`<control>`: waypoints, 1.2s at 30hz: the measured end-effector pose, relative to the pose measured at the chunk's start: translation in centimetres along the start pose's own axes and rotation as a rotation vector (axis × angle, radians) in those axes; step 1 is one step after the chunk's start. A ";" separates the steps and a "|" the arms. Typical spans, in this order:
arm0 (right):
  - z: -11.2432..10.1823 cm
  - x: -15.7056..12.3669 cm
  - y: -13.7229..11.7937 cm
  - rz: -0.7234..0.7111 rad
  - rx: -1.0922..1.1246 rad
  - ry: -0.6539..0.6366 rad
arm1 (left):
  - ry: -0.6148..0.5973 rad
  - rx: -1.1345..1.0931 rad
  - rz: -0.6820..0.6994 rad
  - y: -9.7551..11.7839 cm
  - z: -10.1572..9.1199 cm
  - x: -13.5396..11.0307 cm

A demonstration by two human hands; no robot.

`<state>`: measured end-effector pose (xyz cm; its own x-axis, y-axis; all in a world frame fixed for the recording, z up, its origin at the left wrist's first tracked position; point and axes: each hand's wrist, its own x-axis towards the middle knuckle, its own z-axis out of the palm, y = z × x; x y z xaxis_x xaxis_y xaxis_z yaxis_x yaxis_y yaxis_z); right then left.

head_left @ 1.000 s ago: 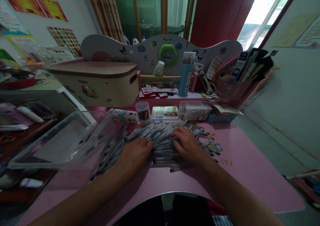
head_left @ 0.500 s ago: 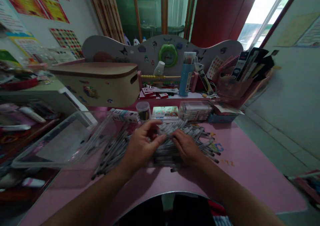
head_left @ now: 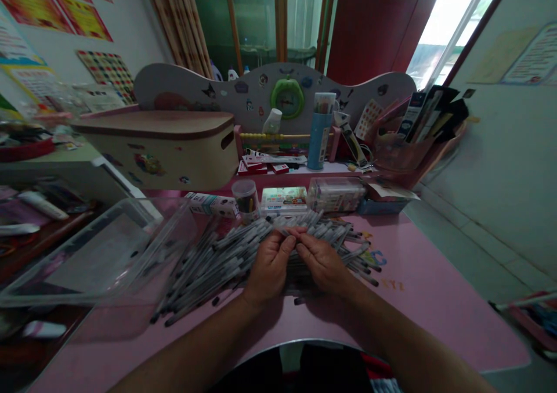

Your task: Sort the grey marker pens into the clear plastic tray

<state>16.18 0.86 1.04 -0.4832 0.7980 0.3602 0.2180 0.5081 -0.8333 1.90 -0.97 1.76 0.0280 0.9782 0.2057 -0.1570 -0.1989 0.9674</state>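
Observation:
A large pile of clear-barrelled pens (head_left: 226, 259) with dark ends is spread over the pink table. Over the middle of it, my left hand (head_left: 270, 259) and my right hand (head_left: 319, 259) meet at the fingertips. Both are closed, thumbs and forefingers pinched together around a slim grey pen (head_left: 285, 232). Most of that pen is hidden by the fingers. More pens lie under and behind both hands, some with their dark ends pointing toward me.
A clear plastic bin (head_left: 87, 265) stands at the left. Behind the pile are a clear round tub (head_left: 246, 198), a flat white box (head_left: 284, 200) and a clear plastic case (head_left: 337, 194). A blue cylinder (head_left: 319, 140) stands on the shelf. The pink table (head_left: 435, 323) extends right.
My left hand has moved right and its fingers have closed, meeting my right hand's fingertips. More of the pile's left part shows. The view has shifted slightly.

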 end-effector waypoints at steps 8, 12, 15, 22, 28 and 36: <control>0.1 0.1 -0.1 0.015 0.049 0.021 | -0.009 0.040 0.015 0.1 -0.1 0.1; 0.2 0.2 0.0 0.037 0.095 0.017 | -0.005 0.041 0.007 0.0 -0.1 0.2; 0.2 0.2 0.2 0.046 0.118 0.014 | -0.004 0.052 0.010 -0.2 -0.1 0.3; -0.1 0.2 0.2 0.057 0.112 0.004 | -0.014 0.028 0.002 -0.2 -0.1 0.3; 0.0 0.2 -0.2 0.054 0.092 -0.008 | -0.006 0.010 -0.002 -0.2 -0.2 0.3; 0.3 0.2 0.1 0.059 0.058 -0.025 | 0.041 0.063 0.026 -0.5 -0.5 0.1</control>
<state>15.83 1.01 0.90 -0.4918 0.8175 0.2998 0.1974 0.4400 -0.8760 1.50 -0.76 1.20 -0.0158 0.9740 0.2259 -0.0949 -0.2263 0.9694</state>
